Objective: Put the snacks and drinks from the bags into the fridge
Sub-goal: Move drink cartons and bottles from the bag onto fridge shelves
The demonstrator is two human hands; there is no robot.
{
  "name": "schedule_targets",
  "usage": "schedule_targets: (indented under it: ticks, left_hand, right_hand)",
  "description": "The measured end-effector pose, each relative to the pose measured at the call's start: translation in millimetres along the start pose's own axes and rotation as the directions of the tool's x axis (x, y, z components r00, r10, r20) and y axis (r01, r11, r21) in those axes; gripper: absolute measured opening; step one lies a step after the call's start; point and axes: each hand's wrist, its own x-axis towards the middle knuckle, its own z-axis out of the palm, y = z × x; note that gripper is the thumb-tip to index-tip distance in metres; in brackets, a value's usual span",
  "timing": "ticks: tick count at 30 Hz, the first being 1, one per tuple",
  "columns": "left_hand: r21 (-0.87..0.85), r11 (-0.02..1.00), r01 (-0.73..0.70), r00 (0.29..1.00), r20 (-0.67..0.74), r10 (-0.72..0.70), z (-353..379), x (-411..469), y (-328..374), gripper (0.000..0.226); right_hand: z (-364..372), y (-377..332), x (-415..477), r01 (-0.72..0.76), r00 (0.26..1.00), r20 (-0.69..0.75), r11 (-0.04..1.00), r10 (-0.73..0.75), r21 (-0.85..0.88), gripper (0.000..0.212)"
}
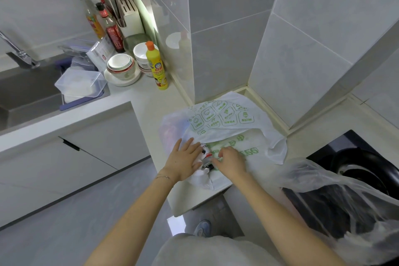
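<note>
1. A white plastic shopping bag with green print [224, 119] is seen lying on the pale stone countertop [149, 101], at about five o'clock from the yellow dish-soap bottle with an orange cap [156, 67]; a small white drink bottle with red and black markings and a dark cap [205, 154] is seen at the bag's mouth, lying on its side, cap toward six o'clock.
2. The left hand [185, 160] is laid over the bottle from nine o'clock, fingers loosely curled round it; a firm hold is not yet shown; the right hand [230, 162] is pressed on the bag film at three o'clock of the bottle, fingers bent; whether film is pinched cannot be told.
3. The bag's front edge is judged to hang at the counter's lip; if the bottle is drawn toward six o'clock with film caught, the bag could be dragged off and its hidden contents spilled to the floor.
4. A loose grip on smooth plastic could let the bottle slip.
5. A clear plastic bag [345, 196] is draped at four o'clock over the black hob [367, 157]; it could be snagged by the right forearm.
</note>
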Motion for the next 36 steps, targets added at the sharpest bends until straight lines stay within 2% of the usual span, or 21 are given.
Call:
schedule_targets:
  ticks: [3, 5, 10, 12, 13, 16, 18, 22, 25, 27, 30, 33, 36]
  left_hand:
    - [-0.077, 0.997, 0.029, 0.998, -0.047, -0.033, 4.7, 0.6, -3.1, 0.111]
    - [-0.153, 0.987, 0.054, 0.994, -0.082, -0.067, 3.6, 0.2, -4.0, 0.12]
    - [-0.173, 0.984, 0.042, 0.993, -0.104, -0.061, 0.2, 3.2, -5.5, 0.095]
    - [-0.178, 0.984, -0.002, 0.986, -0.164, -0.027, 6.2, 4.7, -7.6, 0.074]
    - [-0.179, 0.984, -0.011, 0.982, -0.19, -0.023, 11.1, 5.1, -9.3, 0.068]
    - [-0.199, 0.98, -0.006, 0.971, -0.237, -0.042, 17.2, 8.2, -11.5, 0.078]
    - [-0.235, 0.972, 0.017, 0.964, -0.253, -0.078, 13.3, 9.3, -8.7, 0.08]
    - [-0.352, 0.936, 0.022, 0.934, -0.326, -0.145, 4.8, 18.3, -0.9, 0.084]
    - [-0.409, 0.911, -0.055, 0.859, -0.485, -0.165, -5.0, 26.3, 7.5, 0.081]
    - [-0.449, 0.89, -0.074, 0.838, -0.512, -0.189, -11.7, 32.7, 13.8, 0.082]
    - [-0.585, 0.809, -0.06, 0.843, -0.464, -0.273, -20.4, 38.9, 24.7, 0.076]
    - [-0.789, 0.61, -0.077, 0.868, -0.354, -0.347, -31.7, 32.1, 30.3, 0.054]
    - [-0.888, 0.446, -0.114, 0.859, -0.313, -0.405, -37.9, 19.1, 30.2, 0.051]
  right_hand:
    - [16.0, -8.1, -1.0, -0.008, 0.995, 0.097, 0.992, 0.02, -0.126, 0.041]
    - [24.6, -14.0, 0.5, 0.004, 0.992, 0.126, 0.988, 0.015, -0.156, 0.038]
    - [29.9, -20.9, 1.7, -0.046, 0.984, 0.166, 0.995, 0.061, -0.092, 0.033]
    - [26.4, -19.9, 0.7, -0.062, 0.983, 0.169, 0.998, 0.066, -0.029, 0.026]
    - [23.4, -18.1, -0.2, -0.075, 0.985, 0.155, 0.997, 0.073, 0.005, 0.023]
    - [11.0, -13.2, -4.6, -0.121, 0.99, 0.081, 0.986, 0.113, 0.111, 0.031]
    - [-2.3, -12.4, -6.9, -0.133, 0.991, 0.016, 0.971, 0.133, 0.197, 0.02]
    - [-36.8, -22.5, -8.4, -0.087, 0.982, -0.125, 0.927, 0.141, 0.366, 0.031]
    - [-60.3, -34.6, -7.1, 0.02, 0.972, -0.227, 0.936, 0.065, 0.352, 0.03]
    - [-70.3, -41.7, -7.2, 0.097, 0.964, -0.267, 0.951, -0.016, 0.293, 0.03]
    - [-75.7, -49.2, -9.1, 0.204, 0.951, -0.279, 0.952, -0.137, 0.228, 0.038]
    - [-73.6, -47.9, -9.7, 0.273, 0.935, -0.301, 0.921, -0.187, 0.277, 0.041]
    - [-68.9, -40.6, -11.2, 0.307, 0.919, -0.354, 0.878, -0.174, 0.367, 0.048]
